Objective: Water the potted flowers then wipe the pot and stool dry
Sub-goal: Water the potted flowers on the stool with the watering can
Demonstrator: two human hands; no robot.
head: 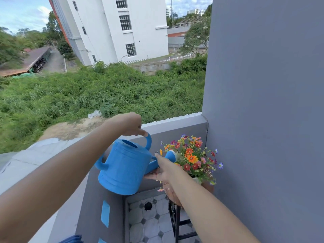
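Observation:
A blue watering can hangs tilted toward the right, its sprinkler head touching the colourful flowers. My left hand grips the can's top handle from above. My right hand holds the spout from below, fingers wrapped under it. The flowers stand in a terracotta pot, mostly hidden behind my right forearm. The pot rests on a black stool, of which only the legs and rungs show.
A grey balcony parapet runs behind the can, with a long drop to greenery beyond. A grey wall rises right of the pot. The tiled floor has a drain hole. Something blue lies at the bottom edge.

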